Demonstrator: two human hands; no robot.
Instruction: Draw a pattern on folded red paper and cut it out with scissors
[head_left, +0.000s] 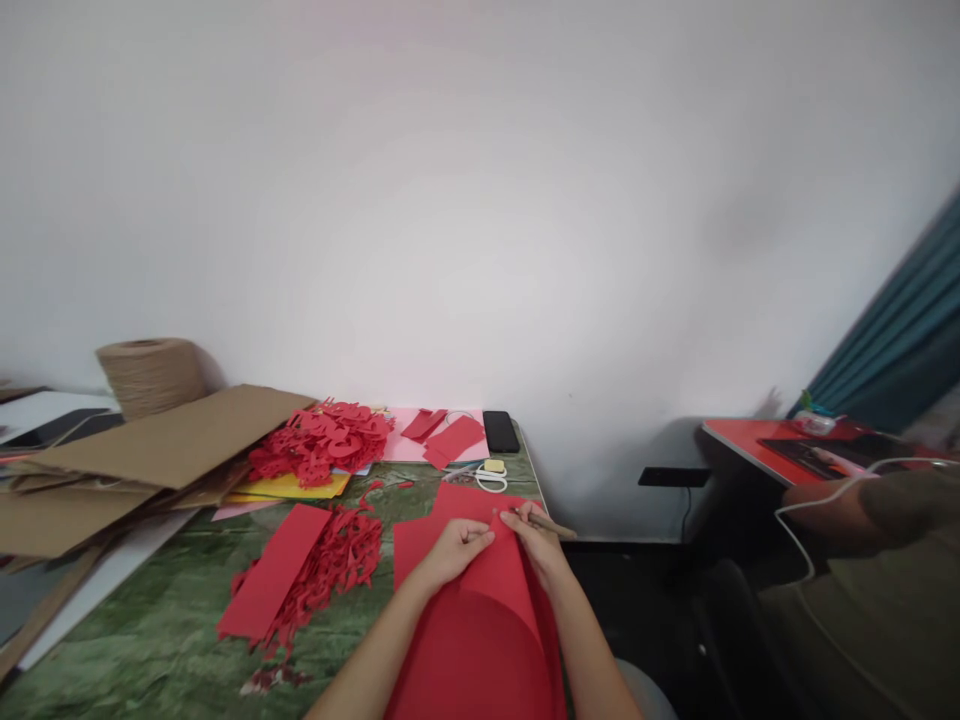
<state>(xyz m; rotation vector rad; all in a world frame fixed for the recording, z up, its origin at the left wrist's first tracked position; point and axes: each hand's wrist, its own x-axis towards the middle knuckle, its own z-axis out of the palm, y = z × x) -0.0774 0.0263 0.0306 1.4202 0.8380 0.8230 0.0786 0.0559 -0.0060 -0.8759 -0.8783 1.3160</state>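
Note:
A large sheet of red paper point(495, 590) curls up from the table edge toward me. My left hand point(459, 550) is closed, pinching its upper edge between thumb and fingers. Close beside it, my right hand point(538, 542) is closed on the same sheet. A thin brown pencil-like stick point(555, 525) is also held in the right hand, pointing out to the right. More red paper point(411, 548) lies flat beneath the hands. Just beyond them are white-handled scissors point(492, 482) and a small yellow block point(494, 466).
Red paper cutouts point(326, 440) are heaped near brown cardboard point(172, 440) and a twine spool point(151, 375). A red strip point(276, 572) rests on scraps point(349, 550). A black phone point(501, 431) lies by the wall. At right, a person point(862, 580) sits beside a red table point(739, 440).

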